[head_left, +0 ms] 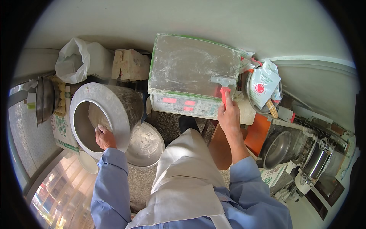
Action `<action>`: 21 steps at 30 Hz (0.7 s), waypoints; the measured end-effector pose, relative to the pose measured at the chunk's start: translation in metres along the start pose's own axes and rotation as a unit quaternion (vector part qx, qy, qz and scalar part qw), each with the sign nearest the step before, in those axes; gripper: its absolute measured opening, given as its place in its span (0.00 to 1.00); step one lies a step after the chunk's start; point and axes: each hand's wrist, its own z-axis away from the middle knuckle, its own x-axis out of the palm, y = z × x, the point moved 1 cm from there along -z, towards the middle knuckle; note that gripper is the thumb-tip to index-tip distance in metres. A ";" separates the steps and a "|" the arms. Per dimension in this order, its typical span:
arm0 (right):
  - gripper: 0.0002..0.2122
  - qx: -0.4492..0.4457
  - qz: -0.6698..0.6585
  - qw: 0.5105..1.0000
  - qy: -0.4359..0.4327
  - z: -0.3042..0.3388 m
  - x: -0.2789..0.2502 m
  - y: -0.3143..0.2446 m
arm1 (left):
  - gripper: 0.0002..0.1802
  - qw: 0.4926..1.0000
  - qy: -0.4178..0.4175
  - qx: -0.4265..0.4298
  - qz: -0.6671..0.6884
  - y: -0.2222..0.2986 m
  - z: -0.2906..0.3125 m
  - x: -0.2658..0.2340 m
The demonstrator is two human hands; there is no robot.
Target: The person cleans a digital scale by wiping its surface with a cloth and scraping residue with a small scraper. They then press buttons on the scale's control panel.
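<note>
My left hand (105, 137) is at the near edge of the opening of a big metal pot (121, 101), its fingers curled over the rim. The pot leans toward me, and pale flour-like powder shows inside. My right hand (229, 116) is closed round the red handle of a scraper (223, 81). The scraper's flat blade rests on the powder-streaked metal platform of a digital scale (194, 63). Red digits glow on the scale's front panel, below the platform.
A round metal pan (145, 145) dusted with powder sits low beside the pot. Behind stand a white plastic bag (82, 61) and a paper sack (130, 65). Packets (264, 86) fill a bowl right of the scale. A machine with a steel roller (318, 160) stands far right.
</note>
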 end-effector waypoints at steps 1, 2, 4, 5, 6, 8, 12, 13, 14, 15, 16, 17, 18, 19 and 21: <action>0.24 0.000 0.003 1.000 0.000 -0.005 -0.001 -0.001 | 0.23 1.000 -0.001 0.000 0.001 0.001 0.001 0.000; 0.24 0.001 0.006 1.000 0.000 -0.008 -0.002 -0.002 | 0.23 1.000 -0.002 0.001 0.003 0.002 0.001 0.000; 0.23 -0.008 -0.012 1.000 0.011 -0.013 0.006 -0.010 | 0.23 1.000 0.015 0.009 -0.002 0.006 -0.008 -0.010; 0.23 -0.020 -0.016 1.000 0.018 -0.012 0.006 -0.011 | 0.23 1.000 0.017 0.018 -0.012 0.006 -0.006 -0.013; 0.23 -0.019 0.001 1.000 0.017 -0.013 0.005 -0.009 | 0.23 1.000 0.011 0.006 -0.005 0.007 -0.005 -0.010; 0.24 -0.027 0.027 0.999 0.017 -0.018 0.005 -0.008 | 0.22 1.000 0.014 0.007 -0.009 0.006 -0.004 -0.006; 0.24 -0.038 0.036 0.999 0.003 -0.043 0.000 -0.004 | 0.22 1.000 0.021 0.018 0.000 0.000 -0.006 -0.002; 0.24 -0.035 0.038 0.999 -0.001 -0.047 -0.001 -0.003 | 0.22 1.000 0.020 0.017 0.000 -0.001 -0.006 -0.001; 0.24 -0.039 0.039 0.998 -0.002 -0.048 -0.002 -0.004 | 0.22 1.000 0.020 0.020 -0.006 -0.001 -0.006 -0.002; 0.24 -0.026 0.038 0.999 -0.010 -0.044 -0.003 -0.004 | 0.21 1.000 0.018 0.016 -0.005 -0.001 -0.006 -0.003; 0.24 -0.021 0.036 0.999 -0.012 -0.038 -0.003 -0.005 | 0.21 1.000 0.017 0.014 -0.008 0.000 -0.005 -0.004; 0.24 -0.015 0.036 0.999 -0.015 -0.035 -0.005 -0.006 | 0.21 1.000 0.018 0.018 -0.016 0.001 -0.005 -0.003; 0.23 -0.020 0.033 0.999 -0.012 -0.035 -0.006 -0.007 | 0.21 1.000 0.015 0.011 -0.011 0.001 -0.004 -0.003; 0.23 -0.024 0.032 0.999 -0.010 -0.036 -0.008 -0.007 | 0.21 1.000 0.015 0.011 -0.010 0.001 -0.004 -0.003; 0.23 -0.028 0.035 0.999 -0.008 -0.042 -0.011 -0.008 | 0.21 1.000 0.014 0.008 -0.007 0.002 -0.002 -0.001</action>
